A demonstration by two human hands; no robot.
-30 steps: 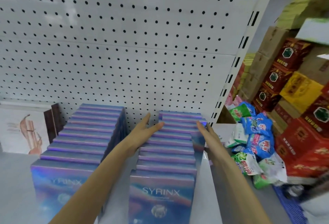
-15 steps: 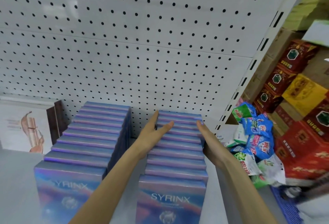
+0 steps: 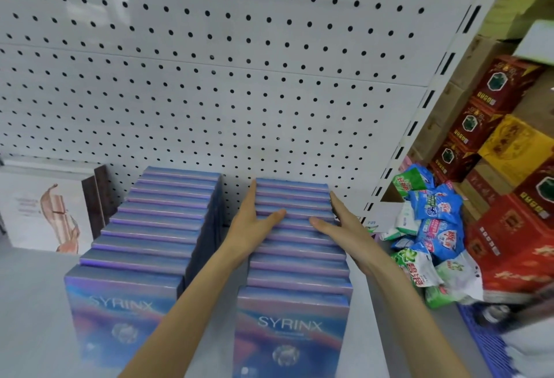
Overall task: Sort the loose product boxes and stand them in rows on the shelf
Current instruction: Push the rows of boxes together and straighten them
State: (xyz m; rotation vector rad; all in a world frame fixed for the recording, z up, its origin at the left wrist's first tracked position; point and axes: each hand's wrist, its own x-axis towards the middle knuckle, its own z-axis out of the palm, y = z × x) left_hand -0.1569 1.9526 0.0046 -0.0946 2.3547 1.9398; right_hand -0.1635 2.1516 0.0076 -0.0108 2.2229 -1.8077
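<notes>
A white pegboard (image 3: 209, 77) fills the back. Far left stands a white box (image 3: 39, 206) printed with a tan figure, a brown box (image 3: 100, 197) just beside it. Right, blue and green packets (image 3: 434, 227) lie heaped before stacked red cartons (image 3: 509, 242) and a yellow carton (image 3: 515, 152)

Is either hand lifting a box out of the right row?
No: the left hand and right hand lie open along the sides of the right row of SYRINX boxes.

Two rows of iridescent blue-purple SYRINX boxes are standing upright front-to-back on the grey shelf (image 3: 36, 302): left row (image 3: 156, 227) at lower centre-left, right row (image 3: 296, 257) at lower centre, reaching the pegboard, a gap between.
</notes>
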